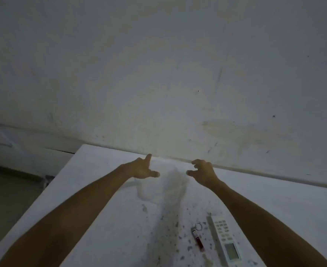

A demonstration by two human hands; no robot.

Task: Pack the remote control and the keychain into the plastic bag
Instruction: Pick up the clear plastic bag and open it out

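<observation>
A white table (100, 189) fills the lower middle of the view, its top dotted with dark specks (175, 224) thickest toward 5 o'clock. Its far edge meets a pale grey wall (158, 74) that covers the whole upper part and bears faint scuffs and stains. At 9 o'clock lies dim grey floor (8, 189).

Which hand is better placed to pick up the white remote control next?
Right hand, probably: the white remote control lies beside the right forearm on the white table, while the left hand is across the clear plastic bag.
</observation>
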